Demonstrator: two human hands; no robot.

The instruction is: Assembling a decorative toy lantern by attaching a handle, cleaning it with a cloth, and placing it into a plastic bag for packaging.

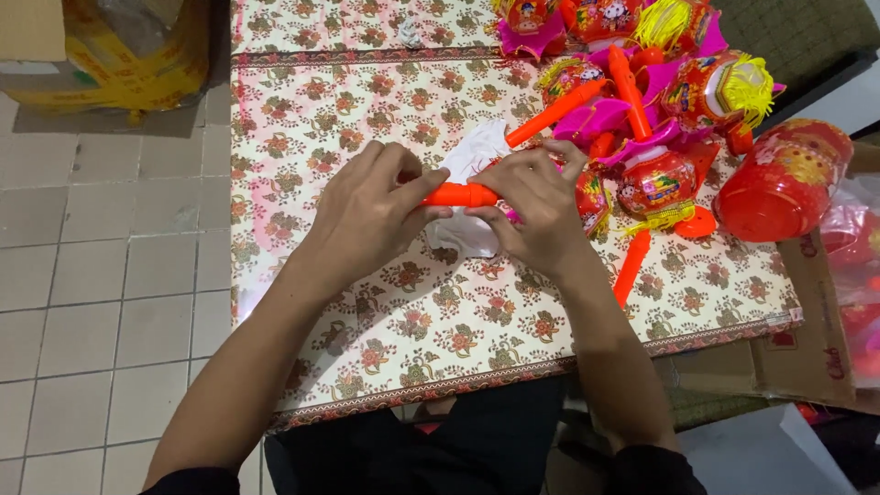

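- As the view looks down over a tabletop (385,348) covered in a cream floral-patterned cloth, two bare hands meet near its middle.
- The left hand (367,215) has its fingers curled closed around one end of an orange plastic handle (461,194), a short rod lying roughly level.
- The right hand (541,211) pinches the other end of the same handle, its fingers bent tight where the rod meets a small red lantern (591,197), mostly hidden behind the hand.
- A crumpled white plastic bag (477,156) lies just beneath and behind the hands, touching the cloth.
- Up and to the right sits a pile of toy lanterns (642,101), red and magenta with yellow tassels and loose orange handles.
- A larger red lantern (784,179) rests at the cloth's right edge, and a cardboard box (101,55) taped in yellow stands on the tiled floor at upper left.
- The step in hand looks like fitting or adjusting the handle on the lantern; the next move likely calls for a steady, straight push or twist with both grips held firm.
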